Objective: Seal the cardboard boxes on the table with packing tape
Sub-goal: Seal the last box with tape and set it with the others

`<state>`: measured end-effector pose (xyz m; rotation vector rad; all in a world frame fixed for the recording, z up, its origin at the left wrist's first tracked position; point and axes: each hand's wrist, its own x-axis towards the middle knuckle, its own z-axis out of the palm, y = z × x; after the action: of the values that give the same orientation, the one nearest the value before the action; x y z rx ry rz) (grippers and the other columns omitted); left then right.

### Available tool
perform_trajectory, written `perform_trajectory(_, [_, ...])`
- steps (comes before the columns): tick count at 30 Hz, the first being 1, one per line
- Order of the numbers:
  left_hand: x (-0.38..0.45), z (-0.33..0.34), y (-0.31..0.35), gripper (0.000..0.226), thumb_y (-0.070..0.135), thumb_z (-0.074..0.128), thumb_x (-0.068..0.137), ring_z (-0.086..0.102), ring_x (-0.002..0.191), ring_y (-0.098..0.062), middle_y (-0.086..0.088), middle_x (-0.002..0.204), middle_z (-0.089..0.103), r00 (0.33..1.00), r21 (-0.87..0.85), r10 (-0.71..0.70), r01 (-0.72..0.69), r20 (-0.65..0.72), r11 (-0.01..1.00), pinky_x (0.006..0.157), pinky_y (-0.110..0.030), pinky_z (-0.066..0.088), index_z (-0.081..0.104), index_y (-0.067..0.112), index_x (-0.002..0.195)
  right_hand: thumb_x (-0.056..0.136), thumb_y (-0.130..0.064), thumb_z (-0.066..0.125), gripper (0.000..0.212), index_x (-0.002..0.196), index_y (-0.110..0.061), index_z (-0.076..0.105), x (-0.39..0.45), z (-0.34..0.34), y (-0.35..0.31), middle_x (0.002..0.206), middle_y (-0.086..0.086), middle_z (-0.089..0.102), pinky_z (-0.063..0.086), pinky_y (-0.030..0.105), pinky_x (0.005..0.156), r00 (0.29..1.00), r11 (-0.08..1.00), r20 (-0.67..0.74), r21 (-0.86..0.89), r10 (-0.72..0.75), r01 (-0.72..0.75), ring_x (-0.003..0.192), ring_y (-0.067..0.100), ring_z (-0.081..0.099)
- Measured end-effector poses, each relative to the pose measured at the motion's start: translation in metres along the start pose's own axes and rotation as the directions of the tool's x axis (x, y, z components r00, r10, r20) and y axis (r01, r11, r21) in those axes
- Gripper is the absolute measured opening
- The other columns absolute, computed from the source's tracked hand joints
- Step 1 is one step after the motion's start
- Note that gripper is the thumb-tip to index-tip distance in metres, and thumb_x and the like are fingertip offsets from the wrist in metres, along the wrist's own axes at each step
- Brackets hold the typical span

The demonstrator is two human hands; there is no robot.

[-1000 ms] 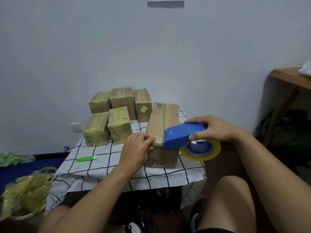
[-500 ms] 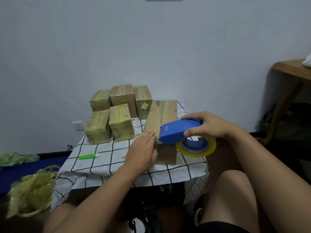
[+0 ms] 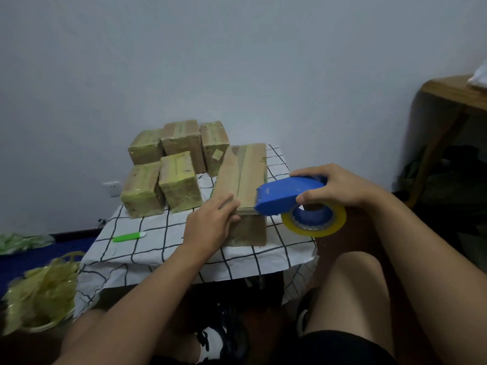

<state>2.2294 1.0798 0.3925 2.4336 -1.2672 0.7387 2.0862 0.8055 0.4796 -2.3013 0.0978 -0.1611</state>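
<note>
A long brown cardboard box [image 3: 245, 177] lies on the checked tablecloth [image 3: 168, 241], its near end facing me. My left hand [image 3: 210, 222] presses flat on the box's near left corner, fingers straight. My right hand [image 3: 334, 188] grips a blue tape dispenser [image 3: 287, 196] carrying a yellow tape roll [image 3: 316, 222]; the dispenser's front edge sits at the box's near top edge. Several smaller boxes [image 3: 174, 164] wrapped in yellowish tape stand at the table's back left.
A green utility knife [image 3: 127, 237] lies on the cloth to the left. A basket of crumpled yellow tape scraps [image 3: 39, 288] sits on the floor at lower left. A wooden table [image 3: 453, 101] stands at right. My knees are under the table's front.
My left hand has flattened and slid along the box's near left corner. The dispenser, still in my right hand, has stayed at the box's near top edge.
</note>
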Motion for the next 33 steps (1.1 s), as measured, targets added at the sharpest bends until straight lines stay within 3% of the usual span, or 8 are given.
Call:
perform_trajectory(4, [0.003,0.001,0.006,0.032,0.035,0.055,0.092,0.064,0.100,-0.025,0.001,0.118,0.066,0.998,0.056,0.046,-0.048,0.041,0.997,0.065,-0.035,0.057,0.066,0.020,0.118,0.080,-0.030,0.082,0.049,0.125,-0.038,0.064,-0.012,-0.006,0.016,0.113,-0.015,0.066,0.049,0.008,0.069,1.000,1.000,-0.014,0.008,0.027,-0.026,0.092,0.000,0.066])
perform_trajectory(6, [0.003,0.000,0.007,0.036,0.029,0.065,0.089,0.064,0.100,-0.027,-0.002,0.120,0.065,0.996,0.088,0.047,-0.053,0.076,0.995,0.064,-0.036,0.056,0.064,0.021,0.124,0.081,-0.034,0.082,0.051,0.127,-0.038,0.062,-0.012,-0.002,0.019,0.114,-0.014,0.065,0.050,0.011,0.069,1.000,1.000,0.009,0.000,0.027,-0.027,0.094,0.005,0.066])
perform_trajectory(9, [-0.001,-0.003,0.008,0.061,0.016,0.078,0.075,0.064,0.102,-0.031,-0.007,0.122,0.064,0.992,0.129,0.054,-0.069,0.117,0.989,0.064,-0.037,0.056,0.060,0.025,0.132,0.081,-0.035,0.081,0.049,0.125,-0.041,0.060,-0.010,0.001,0.019,0.114,-0.016,0.064,0.050,0.011,0.069,1.000,1.000,0.008,-0.012,0.023,-0.023,0.094,0.006,0.066])
perform_trajectory(15, [0.006,-0.001,0.016,0.060,0.014,0.081,0.069,0.058,0.114,-0.028,-0.006,0.129,0.061,0.986,0.174,0.136,-0.152,0.099,0.973,0.091,-0.038,0.047,0.062,0.016,0.127,0.082,-0.037,0.080,0.052,0.130,-0.038,0.061,-0.013,0.001,0.020,0.115,-0.014,0.065,0.050,0.018,0.078,0.999,0.999,0.018,-0.037,0.032,-0.031,0.098,0.009,0.065])
perform_trajectory(21, [0.007,-0.003,0.024,0.058,0.020,0.076,0.075,0.064,0.103,-0.030,-0.009,0.124,0.064,0.982,0.114,0.159,-0.171,0.102,0.979,0.080,-0.037,0.052,0.060,0.021,0.131,0.083,-0.034,0.080,0.053,0.132,-0.036,0.059,-0.013,0.005,0.020,0.115,-0.011,0.064,0.054,0.016,0.069,0.999,0.999,0.021,-0.038,0.038,-0.037,0.095,0.016,0.068])
perform_trajectory(26, [0.010,0.002,0.039,0.057,0.035,0.054,0.097,0.037,0.140,-0.020,0.000,0.156,0.035,0.980,0.017,0.094,-0.099,0.177,0.995,0.114,-0.036,0.031,0.037,0.017,0.148,0.082,-0.035,0.080,0.054,0.132,-0.039,0.058,-0.012,0.006,0.021,0.116,-0.012,0.063,0.052,0.014,0.068,0.999,0.999,0.024,-0.038,0.033,-0.032,0.096,0.012,0.066])
perform_trajectory(28, [0.010,0.006,0.041,0.056,0.039,0.056,0.097,0.045,0.134,-0.020,0.000,0.152,0.042,0.985,-0.004,0.049,-0.049,0.162,0.999,0.107,-0.037,0.040,0.040,0.019,0.146,0.082,-0.036,0.080,0.055,0.132,-0.038,0.058,-0.012,0.007,0.024,0.117,-0.012,0.063,0.052,0.014,0.070,0.999,0.999,0.017,-0.030,0.033,-0.033,0.097,0.011,0.066])
perform_trajectory(33, [0.010,0.011,0.035,0.048,0.031,0.079,0.080,0.069,0.099,-0.026,-0.004,0.122,0.069,0.995,0.024,0.081,-0.083,0.057,0.996,0.071,-0.036,0.058,0.067,0.014,0.124,0.071,-0.051,0.078,0.068,0.134,-0.039,0.058,-0.018,0.006,0.031,0.119,-0.014,0.064,0.053,0.020,0.080,1.000,1.000,-0.002,0.012,0.009,-0.009,0.100,0.008,0.065])
